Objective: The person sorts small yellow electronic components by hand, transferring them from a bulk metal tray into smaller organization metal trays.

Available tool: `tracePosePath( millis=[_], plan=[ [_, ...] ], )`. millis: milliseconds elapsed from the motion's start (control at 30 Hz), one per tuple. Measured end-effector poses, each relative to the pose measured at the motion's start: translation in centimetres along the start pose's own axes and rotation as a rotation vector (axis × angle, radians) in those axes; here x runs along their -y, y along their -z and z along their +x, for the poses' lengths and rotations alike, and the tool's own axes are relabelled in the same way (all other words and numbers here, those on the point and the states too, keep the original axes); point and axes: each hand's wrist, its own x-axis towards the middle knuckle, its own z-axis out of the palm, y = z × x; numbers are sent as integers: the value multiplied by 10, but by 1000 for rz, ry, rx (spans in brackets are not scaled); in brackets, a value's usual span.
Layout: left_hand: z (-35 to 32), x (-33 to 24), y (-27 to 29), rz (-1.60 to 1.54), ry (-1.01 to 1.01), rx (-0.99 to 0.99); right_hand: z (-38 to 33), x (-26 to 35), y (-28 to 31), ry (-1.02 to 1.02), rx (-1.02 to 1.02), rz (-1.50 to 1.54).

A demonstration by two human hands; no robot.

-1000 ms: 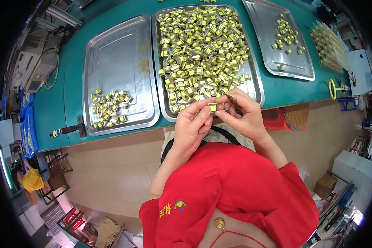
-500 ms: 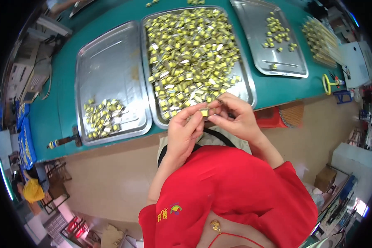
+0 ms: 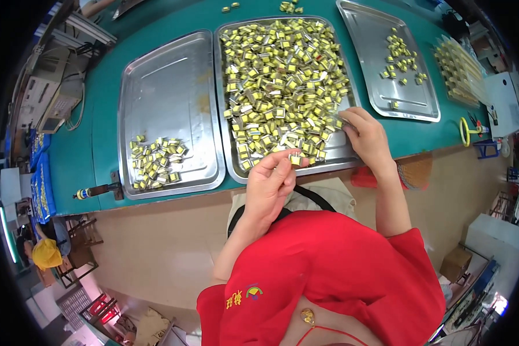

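A small yellow-taped transformer (image 3: 294, 158) with metallic-looking sides is pinched between the thumb and fingers of my left hand (image 3: 271, 183), just over the near edge of the middle metal tray (image 3: 345, 151). That tray carries a dense heap of the same yellow transformers (image 3: 279, 86). Over its right side is my right hand (image 3: 368, 137), fingers curled and fingertips drawn together at the heap's edge. Whatever those fingertips hold, if anything, is hidden.
To the left, another metal tray (image 3: 167, 104) has a small cluster of transformers (image 3: 155, 164) at its near end. A third tray (image 3: 380, 63) at right holds several more. Beyond it lie stacked pale strips (image 3: 458, 69) and a yellow ring (image 3: 464, 131). A dark-handled tool (image 3: 98, 191) is at the table's front-left edge.
My right hand has left my left hand and moved right, to the heap's right edge. My left hand keeps its transformer. The whole view has shifted slightly.
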Motion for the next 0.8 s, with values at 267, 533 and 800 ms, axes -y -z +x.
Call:
tracePosePath(
  millis=[267,533,800],
  plan=[
    [1,-3,3,-17,-23,24,-17,4,3,-35,-7,-95],
    [-1,-6,1,-10,-14,30,-25,12,4,-114,40,-46],
    [-2,-1,-2,78,-80,-13,-25,43,24,122,-56,113]
  ],
)
